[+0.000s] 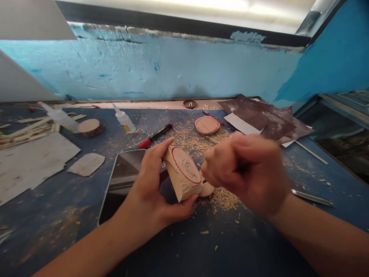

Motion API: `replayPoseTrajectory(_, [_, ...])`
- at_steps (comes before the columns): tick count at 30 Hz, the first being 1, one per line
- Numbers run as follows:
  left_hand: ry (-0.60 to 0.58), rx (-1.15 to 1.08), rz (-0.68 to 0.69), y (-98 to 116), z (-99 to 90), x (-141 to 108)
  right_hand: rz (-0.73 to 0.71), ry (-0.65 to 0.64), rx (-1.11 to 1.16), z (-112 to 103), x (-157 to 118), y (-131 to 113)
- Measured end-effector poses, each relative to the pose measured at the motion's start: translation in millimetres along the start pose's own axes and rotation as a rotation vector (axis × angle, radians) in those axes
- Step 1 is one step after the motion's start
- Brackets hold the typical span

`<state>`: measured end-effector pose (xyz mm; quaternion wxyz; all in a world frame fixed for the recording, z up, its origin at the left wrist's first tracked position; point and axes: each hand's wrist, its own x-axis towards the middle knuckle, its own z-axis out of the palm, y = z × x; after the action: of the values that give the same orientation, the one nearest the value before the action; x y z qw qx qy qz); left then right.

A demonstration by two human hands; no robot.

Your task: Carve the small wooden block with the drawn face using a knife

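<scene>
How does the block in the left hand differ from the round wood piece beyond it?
The block is held tilted in the left hand; the round wood piece lies on the table. The block has angular sides, while the round wood piece has a curved outline. The block bears a dark sketch inside its red line; none is discernible on the round wood piece. Both are pale wood with red outlines.

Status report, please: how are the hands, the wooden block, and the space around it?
Left hand holding wooden block, tilted, red line on face. Right hand closed beside it, blurred; contents unclear. Close by: wood shavings, dark-screened device.
</scene>
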<state>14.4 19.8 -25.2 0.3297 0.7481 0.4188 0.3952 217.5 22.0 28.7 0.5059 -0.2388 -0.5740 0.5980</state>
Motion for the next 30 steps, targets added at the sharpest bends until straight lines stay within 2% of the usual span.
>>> replayPoseTrajectory(3, [0.009, -0.023, -0.012, 0.6, 0.7, -0.1, -0.025, -0.042, -0.022, 0.0, -0.1, -0.6])
replayPoseTrajectory(6, [0.006, -0.044, -0.016, 0.8, 1.3, -0.7, 0.008, 0.008, 0.016, 0.7, -1.1, -3.0])
replayPoseTrajectory(10, [0.010, -0.035, -0.009, 1.6, 1.5, -0.9, -0.026, -0.045, 0.046, -0.3, -2.1, -1.4])
replayPoseTrajectory(15, [0.019, -0.015, -0.005, 2.4, 1.5, 0.1, -0.012, -0.041, 0.053, -1.1, -1.3, 2.6])
replayPoseTrajectory(18, [0.011, 0.006, 0.014, 1.5, 1.1, 0.3, -0.016, -0.035, 0.028, 0.9, -1.4, -2.2])
replayPoseTrajectory(21, [0.004, 0.017, 0.007, 1.3, 0.5, 0.0, 0.046, 0.005, -0.021, 3.2, -2.1, -10.3])
replayPoseTrajectory(23, [0.007, 0.019, 0.002, 2.0, 0.4, 0.0, -0.001, -0.038, -0.050, 4.1, -2.4, -11.9])
replayPoseTrajectory(30, [0.021, 0.009, 0.009, 3.4, 1.7, 1.0, -0.023, -0.031, 0.012, 1.0, -1.7, 1.5])
